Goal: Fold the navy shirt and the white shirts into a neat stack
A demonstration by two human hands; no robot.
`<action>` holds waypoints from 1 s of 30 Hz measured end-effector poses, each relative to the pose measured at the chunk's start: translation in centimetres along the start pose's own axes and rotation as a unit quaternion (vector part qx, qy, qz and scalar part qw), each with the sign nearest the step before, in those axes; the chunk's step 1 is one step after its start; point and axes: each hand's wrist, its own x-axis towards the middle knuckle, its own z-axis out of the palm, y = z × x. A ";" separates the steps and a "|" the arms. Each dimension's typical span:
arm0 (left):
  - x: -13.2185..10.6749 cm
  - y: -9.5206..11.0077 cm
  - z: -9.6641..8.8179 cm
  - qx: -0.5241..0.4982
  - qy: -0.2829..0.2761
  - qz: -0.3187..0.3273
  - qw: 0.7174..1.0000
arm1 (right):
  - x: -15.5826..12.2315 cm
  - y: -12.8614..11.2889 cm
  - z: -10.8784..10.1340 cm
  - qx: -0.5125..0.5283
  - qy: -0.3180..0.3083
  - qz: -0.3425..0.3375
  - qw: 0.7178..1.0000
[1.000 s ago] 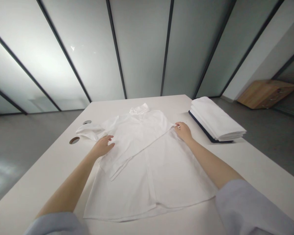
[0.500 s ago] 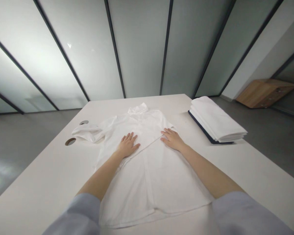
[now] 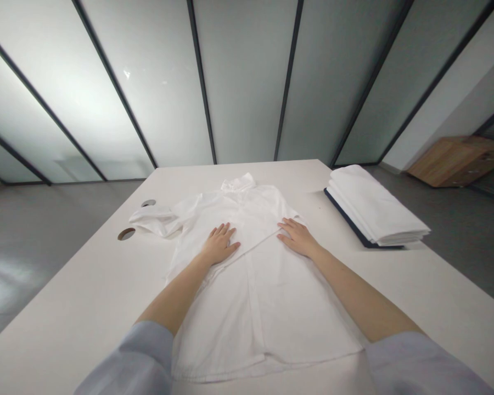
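A white shirt (image 3: 251,296) lies spread over the table, its collar (image 3: 239,183) at the far end and its hem towards me. One sleeve (image 3: 154,219) sticks out to the left, bent and a little crumpled. Across the body runs a slanting cloth edge between my hands. My left hand (image 3: 220,244) rests flat on the left side of the shirt, fingers spread. On the right side, my right hand (image 3: 297,237) lies palm down, its fingertips by the upper end of that edge. Neither hand grips any cloth.
The white table (image 3: 86,302) has two round holes (image 3: 126,234) near its left edge. To the right sits a stack of folded white cloth (image 3: 374,203) on a dark blue piece (image 3: 348,222). Beyond stand frosted glass panels (image 3: 247,82) and a wooden cabinet (image 3: 456,161).
The camera view has turned slightly left, so everything appears a little further right. Both hands stay at nearly the same spots on the shirt.
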 end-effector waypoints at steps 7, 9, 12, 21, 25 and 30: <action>0.2 -0.1 -0.3 -0.040 0.038 0.000 0.998 | -0.1 -0.4 -0.3 0.000 -0.001 0.003 1.000; 0.3 -0.2 -0.5 -0.082 0.068 -0.012 0.994 | -0.1 -0.5 -0.4 -0.001 -0.005 0.007 1.000; 0.4 -0.7 -0.8 -0.169 0.114 -0.060 0.977 | -0.2 -0.7 -0.5 -0.001 -0.007 0.012 1.000; 0.8 -6.6 -3.3 -0.374 0.297 -0.285 0.831 | -0.1 -0.7 -0.5 0.007 -0.001 0.014 1.000; 0.6 -9.5 -5.7 -0.490 0.382 -0.378 0.686 | -0.1 -0.7 -0.4 0.011 0.007 0.018 1.000; 0.7 -12.9 -8.5 -0.557 0.337 -0.451 0.610 | 0.0 -0.8 -0.2 0.008 0.011 0.017 1.000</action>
